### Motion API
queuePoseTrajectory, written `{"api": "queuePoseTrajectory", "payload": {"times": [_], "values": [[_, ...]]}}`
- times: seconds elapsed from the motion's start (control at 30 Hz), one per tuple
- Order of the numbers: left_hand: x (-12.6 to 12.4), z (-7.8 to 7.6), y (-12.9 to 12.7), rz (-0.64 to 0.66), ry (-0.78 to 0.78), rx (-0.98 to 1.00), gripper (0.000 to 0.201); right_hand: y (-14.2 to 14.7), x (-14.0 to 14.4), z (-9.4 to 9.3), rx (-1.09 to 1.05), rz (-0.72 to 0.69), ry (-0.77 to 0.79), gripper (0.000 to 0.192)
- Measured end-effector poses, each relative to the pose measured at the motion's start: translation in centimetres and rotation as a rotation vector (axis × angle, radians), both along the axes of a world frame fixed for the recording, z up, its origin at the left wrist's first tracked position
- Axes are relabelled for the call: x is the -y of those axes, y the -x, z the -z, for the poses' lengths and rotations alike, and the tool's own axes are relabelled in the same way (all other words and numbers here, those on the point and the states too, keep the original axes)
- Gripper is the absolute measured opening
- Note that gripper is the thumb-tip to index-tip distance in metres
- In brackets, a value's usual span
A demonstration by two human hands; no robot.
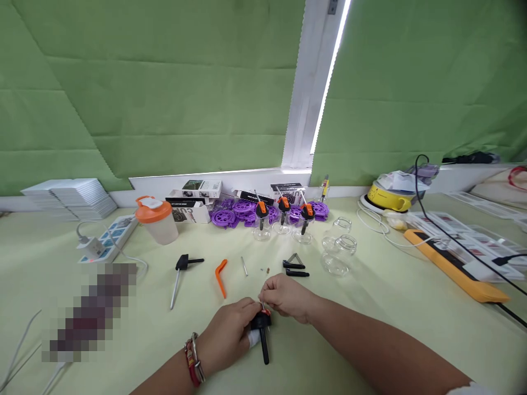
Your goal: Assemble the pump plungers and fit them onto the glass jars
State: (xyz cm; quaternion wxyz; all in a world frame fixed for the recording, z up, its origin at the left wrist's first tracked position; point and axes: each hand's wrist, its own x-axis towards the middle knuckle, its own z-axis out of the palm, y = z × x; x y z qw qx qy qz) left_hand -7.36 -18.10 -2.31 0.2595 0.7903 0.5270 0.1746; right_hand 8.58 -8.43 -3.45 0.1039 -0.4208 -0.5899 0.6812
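Note:
My left hand (230, 333) is closed round a black part (264, 343) with a long black rod sticking out toward me and an orange piece (265, 312) on top. White wrapping shows at one of its fingers. Fingertips of my right hand (285, 296) pinch a thin metal pin (262, 305) standing at the orange piece; its lower end is hidden. Beyond my hands lie a short metal rod (244, 266), tiny loose bits (268, 270), an orange curved lever (221, 278), and two black pieces beside a spring (295, 259). Further left rests a black part with a metal shaft (176, 285).
Glass jars (335, 263) stand at right, and several glass pieces with orange-black tops (283, 206) behind. Purple reels (242, 208) and boxes (193, 211) line the wall. An orange-lidded cup (158, 222) and power strip (119, 236) are left; an orange strip (448, 269) right.

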Motion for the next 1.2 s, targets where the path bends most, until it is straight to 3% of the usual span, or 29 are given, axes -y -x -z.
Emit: {"api": "queuePoseTrajectory", "payload": {"times": [0.1, 0.17, 0.23, 0.3, 0.4, 0.5, 0.6, 0.73, 0.8, 0.87, 0.93, 0.97, 1.03, 1.1, 1.2], "values": [[0.1, -0.7, 0.2, 0.077, 0.017, 0.014, 0.041, 1.4, -1.5, -0.4, -0.057, 0.114, -0.173, 0.014], [0.1, -1.1, 0.4, 0.112, 0.033, 0.01, 0.045, 2.4, -2.9, -0.8, -0.059, 0.162, -0.41, 0.014], [0.1, -1.2, 0.6, 0.077, 0.055, 0.006, 0.042, 3.3, -4.2, -1.1, 0.006, 0.112, -0.722, 0.007], [0.0, -1.2, 0.9, 0.002, 0.084, 0.02, 0.034, 3.9, -5.3, -1.2, 0.134, -0.061, -1.06, 0.007], [-0.4, -1.3, 1.5, -0.103, 0.144, 0.087, 0.021, 4.2, -6.1, -0.9, 0.362, -0.469, -1.461, 0.013], [-0.7, -1.4, 2.3, -0.202, 0.229, 0.216, 0.017, 4.1, -6.3, -0.3, 0.483, -0.791, -1.656, 0.017], [-1.1, -1.5, 3.0, -0.301, 0.284, 0.365, 0.022, 3.9, -6.3, 0.0, 0.494, -0.91, -1.732, 0.018], [-1.3, -1.2, 3.5, -0.386, 0.259, 0.481, 0.03, 3.5, -5.9, -0.4, 0.434, -0.906, -1.701, 0.019], [-1.3, -1.0, 3.6, -0.42, 0.218, 0.477, 0.034, 3.3, -5.1, -0.9, 0.381, -0.752, -1.575, 0.02], [-1.3, -0.7, 3.6, -0.471, 0.154, 0.431, 0.036, 3.1, -3.8, -1.3, 0.299, -0.47, -1.318, 0.023], [-1.2, -0.6, 3.5, -0.508, 0.076, 0.381, 0.038, 2.9, -2.2, -1.5, 0.199, -0.252, -0.92, 0.033], [-1.2, -0.5, 3.4, -0.509, 0.035, 0.368, 0.039, 2.8, -1.4, -1.6, 0.157, -0.235, -0.704, 0.037], [-1.2, -0.6, 3.2, -0.482, -0.026, 0.372, 0.041, 2.6, -0.3, -1.5, 0.078, -0.235, -0.426, 0.034], [-1.2, -0.9, 3.3, -0.455, -0.054, 0.389, 0.04, 2.4, 0.1, -1.5, 0.022, -0.183, -0.346, 0.03], [-1.5, -1.1, 4.6, -0.524, -0.128, 0.34, 0.035, 1.7, -0.8, -2.0, -0.047, 0.015, -0.424, 0.031]]}}
